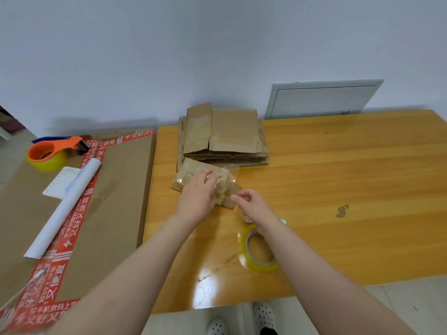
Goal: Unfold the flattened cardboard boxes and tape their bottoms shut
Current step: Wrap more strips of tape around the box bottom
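Head: small brown cardboard box [193, 174] lies on the yellow wooden counter [338, 180] before the flattened cardboard stack [225, 139], long axis far-left to near-right. Left hand [197, 197] grip flat, fingers straight, pressing the box; right hand [251, 204] grip pinches a clear tape strip [232, 173] at its near-right end. Red tape [79, 209] on the big brown carton [116, 189] reads "又好又便宜".

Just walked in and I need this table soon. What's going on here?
A person is taping a small box on the table. The left hand presses flat on it, and the right hand pinches what looks like a tape strip at its end. A tape roll lies by the right forearm. A stack of flat boxes waits behind.
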